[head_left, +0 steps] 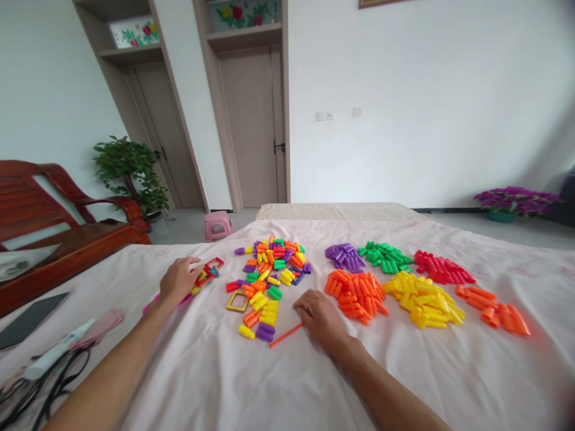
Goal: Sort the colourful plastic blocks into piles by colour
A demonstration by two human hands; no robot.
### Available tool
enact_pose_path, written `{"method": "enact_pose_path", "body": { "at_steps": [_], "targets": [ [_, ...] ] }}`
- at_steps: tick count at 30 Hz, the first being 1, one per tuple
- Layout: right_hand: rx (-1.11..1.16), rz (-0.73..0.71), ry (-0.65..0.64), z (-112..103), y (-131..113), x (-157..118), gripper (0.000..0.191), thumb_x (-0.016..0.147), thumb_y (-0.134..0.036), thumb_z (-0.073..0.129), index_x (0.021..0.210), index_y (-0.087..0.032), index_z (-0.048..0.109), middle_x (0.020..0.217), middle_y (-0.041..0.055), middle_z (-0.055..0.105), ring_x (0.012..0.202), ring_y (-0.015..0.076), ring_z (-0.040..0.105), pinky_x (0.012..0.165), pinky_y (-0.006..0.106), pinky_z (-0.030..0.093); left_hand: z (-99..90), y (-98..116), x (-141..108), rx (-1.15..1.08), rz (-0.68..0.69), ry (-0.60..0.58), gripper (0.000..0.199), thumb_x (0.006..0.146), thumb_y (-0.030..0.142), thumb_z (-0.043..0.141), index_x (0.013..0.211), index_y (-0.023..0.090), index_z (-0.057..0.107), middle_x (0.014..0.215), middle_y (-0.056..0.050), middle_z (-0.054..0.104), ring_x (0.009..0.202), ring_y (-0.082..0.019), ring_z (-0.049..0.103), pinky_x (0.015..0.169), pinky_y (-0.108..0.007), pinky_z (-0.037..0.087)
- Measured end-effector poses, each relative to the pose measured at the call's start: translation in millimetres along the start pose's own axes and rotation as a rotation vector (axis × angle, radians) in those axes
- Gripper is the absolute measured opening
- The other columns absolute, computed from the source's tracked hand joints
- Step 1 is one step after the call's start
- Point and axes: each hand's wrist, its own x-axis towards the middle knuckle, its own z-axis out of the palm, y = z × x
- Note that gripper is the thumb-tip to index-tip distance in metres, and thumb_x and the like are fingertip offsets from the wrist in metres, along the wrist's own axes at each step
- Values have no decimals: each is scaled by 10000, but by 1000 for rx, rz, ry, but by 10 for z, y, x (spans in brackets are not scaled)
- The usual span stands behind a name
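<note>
My left hand (178,280) is over a small heap of coloured square plastic frames (205,276) on the left, its fingers apart and the foremost one stretched out. A pink edge shows under that heap. My right hand (321,317) rests low over the cloth with fingers curled. A thin orange stick (286,334) slants out from under its thumb side; the grip itself is hidden. Between the hands lies a mixed pile of bullet-shaped plastic pieces (269,257) in several colours. A yellow square frame (238,301) and a blue square frame (296,275) lie among them.
Single-colour piles stand to the right: purple (345,257), green (386,256), red (442,267), orange (354,293) and yellow (424,299). Larger orange pieces (498,308) lie farther right. Cables (56,374) and a dark flat device (31,319) are at the left.
</note>
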Motion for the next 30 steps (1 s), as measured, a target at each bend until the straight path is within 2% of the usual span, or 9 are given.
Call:
{"method": "enact_pose_path", "body": {
  "at_steps": [3,6,8,11,14,17,22,27,30],
  "targets": [
    [9,1,4,1,2,0,250,950,-183,510,946,-216,758,992,50,705,957,182,605,873,278,427,-26,127,-205,-119,267,5,277,905,446,524,959,255,718,1100,-47,693,1062,-214,627,939,-305,481],
    [19,-5,12,-11,-7,-5,236,947,-183,522,944,-213,756,992,52,705,953,182,604,869,277,430,-62,267,-448,-207,512,-200,221,894,440,588,934,269,723,1089,-29,689,1075,-198,609,984,-295,458],
    [20,-8,13,-18,-14,-9,229,945,-182,528,939,-210,755,983,54,703,948,182,604,865,276,431,-82,351,-594,-217,594,-318,215,873,427,633,998,279,726,1121,-33,674,1086,-204,600,982,-309,460],
    [17,-6,14,-16,-13,-10,229,944,-177,529,936,-209,755,982,55,698,944,182,603,856,272,431,-78,454,-751,-211,653,-419,216,852,402,670,1035,296,716,1156,-30,644,1099,-210,587,965,-318,460],
    [14,-14,13,-1,0,-5,230,946,-177,527,942,-212,754,982,48,696,941,179,601,855,270,430,-30,523,-827,-235,638,-443,177,893,408,618,978,272,692,1124,-33,626,1059,-201,592,920,-309,470],
    [15,-23,16,9,9,-3,221,942,-174,532,945,-209,751,980,45,697,941,177,602,859,269,430,6,542,-833,-293,622,-405,202,931,419,557,927,239,650,1068,-42,622,1001,-201,600,878,-322,482],
    [22,-23,19,4,10,-10,217,940,-170,536,940,-207,750,988,49,699,951,181,605,866,273,432,-113,379,-699,-301,586,-288,208,953,404,514,917,231,624,1091,-48,621,1049,-206,596,930,-340,466],
    [15,-9,12,3,8,2,224,936,-163,536,946,-210,754,1000,53,698,955,183,605,866,275,435,-301,42,-470,-59,436,-165,216,941,384,494,919,229,642,1115,-45,617,992,-204,609,877,-323,467],
    [9,2,5,-2,-4,11,221,929,-154,542,944,-211,755,998,51,700,955,181,606,869,274,436,-282,-25,-388,145,318,-106,219,907,380,535,901,213,677,1129,-80,617,975,-244,609,879,-369,466]
  ]
}}
